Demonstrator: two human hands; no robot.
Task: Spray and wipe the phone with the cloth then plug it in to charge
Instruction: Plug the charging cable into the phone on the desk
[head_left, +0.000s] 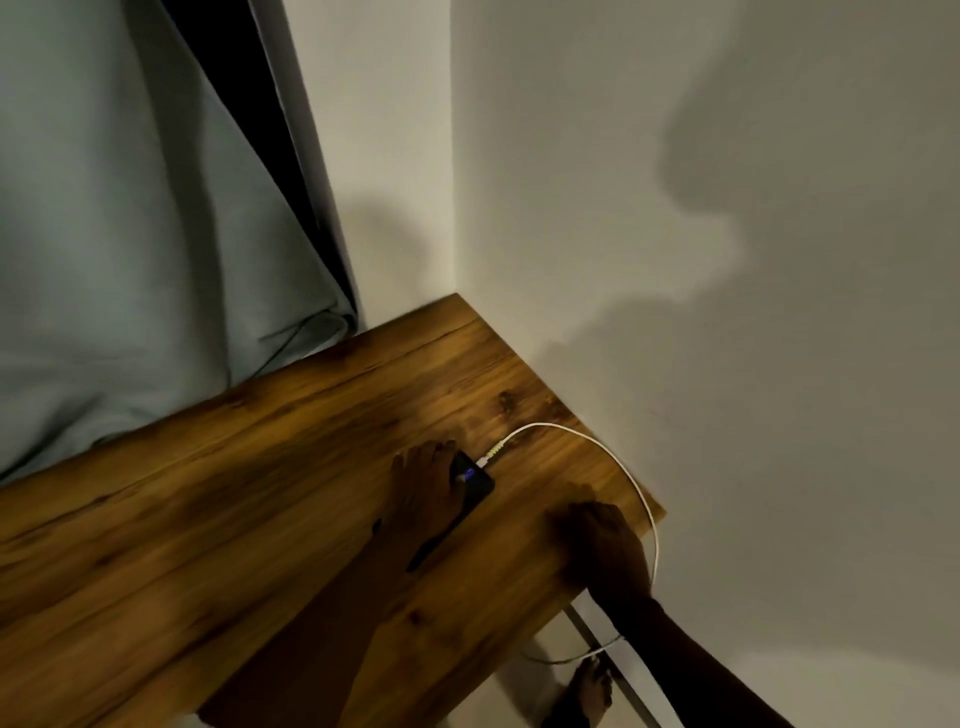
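The phone (470, 491) is held flat on the tabletop (218, 493) near its far right corner by the left hand (423, 491), fingers spread over it, with the white cable (621, 467) already plugged in. The right hand (597, 540) is laid open beside it, gripping nothing. Since the cable hangs off the edge, the plug could be tugged loose if it is snagged.

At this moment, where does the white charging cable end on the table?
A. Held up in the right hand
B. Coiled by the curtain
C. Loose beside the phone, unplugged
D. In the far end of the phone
D. The white cable arcs across the wooden table and its connector meets the far end of the phone, which lies under the left hand.
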